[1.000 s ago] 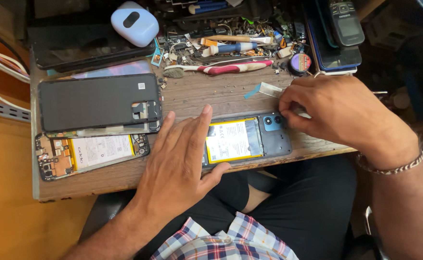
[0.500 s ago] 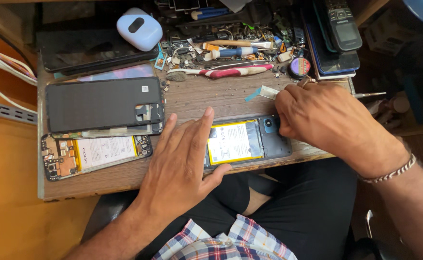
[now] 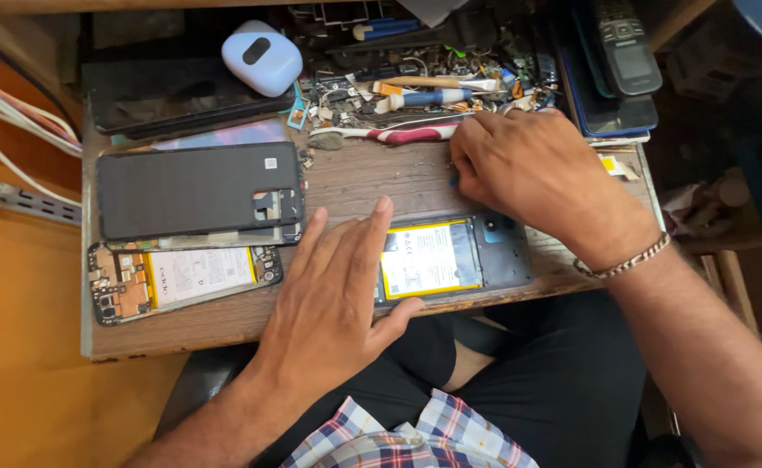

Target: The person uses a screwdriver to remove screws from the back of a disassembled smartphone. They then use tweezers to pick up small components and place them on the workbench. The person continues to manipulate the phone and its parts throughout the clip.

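Note:
An opened phone (image 3: 450, 258) with a yellow-edged battery lies at the front of the wooden table (image 3: 216, 325). My left hand (image 3: 333, 303) rests flat with fingers apart, its thumb and fingertips on the phone's left end. My right hand (image 3: 537, 173) is above the phone, fingers curled down onto the wood beside a red and white toothbrush (image 3: 398, 134). A small blue bit shows under its fingertips; whether it grips anything is hidden.
A black phone back cover (image 3: 195, 186) and a second opened phone (image 3: 182, 277) lie at the left. A pale blue earbud case (image 3: 261, 56) sits on a dark screen (image 3: 173, 95). Tools and small parts (image 3: 437, 95) litter the back. Stacked phones (image 3: 615, 78) are at right, cables (image 3: 17, 113) at far left.
My right hand has left the opened phone's camera end and moved up and left toward the toothbrush, covering the small strip that lay there. My left hand stays put.

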